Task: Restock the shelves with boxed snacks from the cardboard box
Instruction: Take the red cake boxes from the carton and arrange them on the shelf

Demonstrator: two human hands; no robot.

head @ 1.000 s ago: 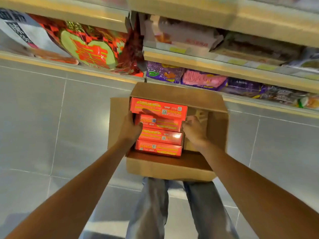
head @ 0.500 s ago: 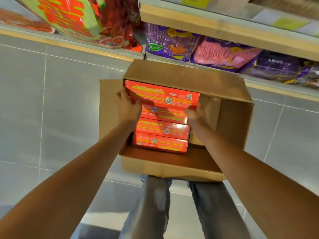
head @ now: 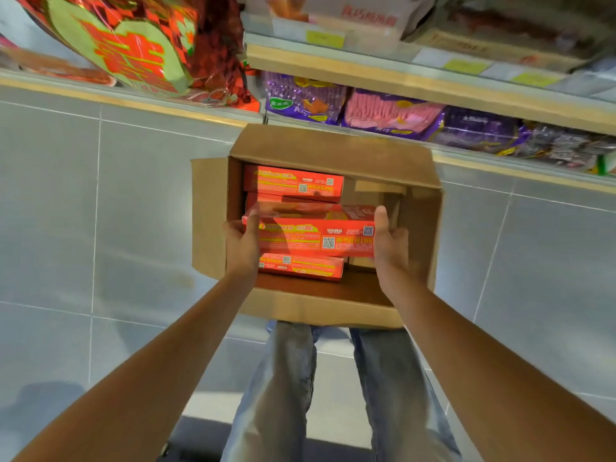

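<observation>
**Both hands clamp one red box over the carton**

Floor (head: 83, 211): big grey glossy tiles, thin pale grout lines. Shelves (head: 400, 91) run across the top. They have pale wood-look front edges w/ a clear strip holding yellow tags (head: 325, 38). Lower right shelf: crinkly purple & pink bags (head: 303, 98) side by side. Upper left: shiny foil pack (head: 133, 45), red w/ a green heart shape. Legs (head: 283, 378) in faded blue jeans at bottom centre, just behind the carton.

Carton (head: 333, 145): plain brown card, rectangular, flaps folded out, on the floor just in front of the bottom shelf. Its left part holds flat red snack boxes on edge; the right part shows bare card inside.

Far box (head: 293, 183) stands in the back-left corner, near box (head: 300, 266) toward the front. Both are glossy red card w/ yellow print and a QR code.

Held box (head: 313, 235): same type, a long flat rectangle. It is raised above the others, btwn far & near box and within the carton's outline. It is roughly level, long printed side toward the camera, slightly blurred.

Left hand (head: 241, 248) wraps the held box's left end, thumb over the top face, fingers hidden underneath. Right hand (head: 390, 245) takes the right end w/ the palm against it, thumb straight up along the edge, fingers curled behind. The box spans the gap between the two palms.
</observation>
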